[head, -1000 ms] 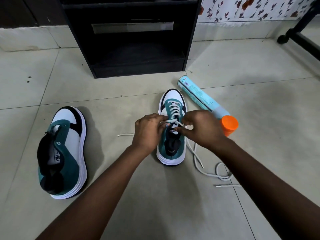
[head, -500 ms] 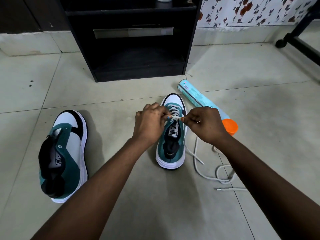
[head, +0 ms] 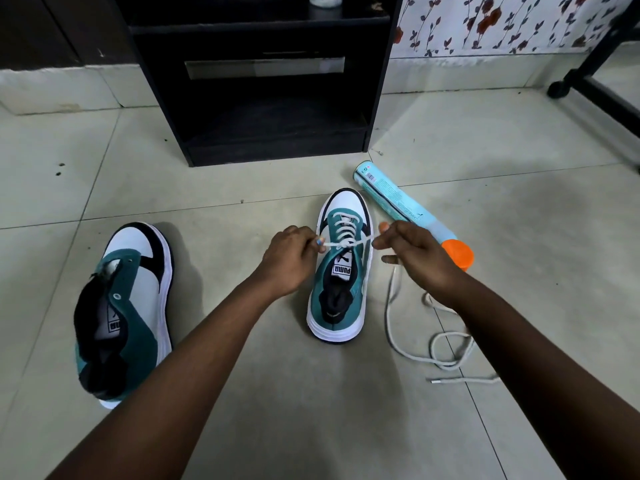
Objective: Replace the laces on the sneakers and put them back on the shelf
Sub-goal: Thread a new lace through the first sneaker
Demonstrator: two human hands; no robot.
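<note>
Tiled floor (head: 242,188), floral wallpaper (head: 502,22)

Open floor (head: 242,188) is seen between the laced sneaker (head: 341,289) and the unlaced sneaker (head: 121,313) lying well to its left. The right side of the laced sneaker is crowded: a spray can (head: 405,209) lies just beside its toe, and a loose lace (head: 440,351) is coiled on the tiles nearer the heel. The way to the black shelf (head: 263,98) ahead is left free, and its lower compartment is seen open.
</note>
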